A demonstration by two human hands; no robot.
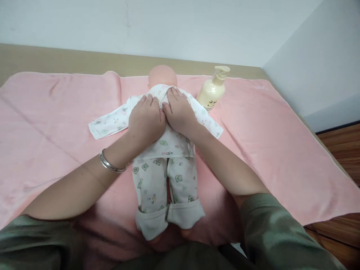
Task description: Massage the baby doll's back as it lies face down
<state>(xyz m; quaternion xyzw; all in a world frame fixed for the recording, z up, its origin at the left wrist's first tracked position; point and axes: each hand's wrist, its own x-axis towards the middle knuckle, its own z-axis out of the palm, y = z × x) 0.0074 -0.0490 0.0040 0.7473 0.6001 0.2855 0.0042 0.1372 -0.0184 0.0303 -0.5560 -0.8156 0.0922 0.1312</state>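
A baby doll lies on a pink blanket, its head away from me and its face not visible. It wears a white printed top and matching trousers with rolled-up cuffs. Flat on the upper left of the top rests my left hand, its fingers extended toward the doll's neck. My right hand lies beside it on the upper right, fingers also stretched out. The thumbs nearly meet at the middle of the top. Neither hand grips anything that I can see.
A cream pump bottle stands on the pink blanket to the right of the doll's head. The beige table edge runs along a white wall. Wooden panels show at the far right.
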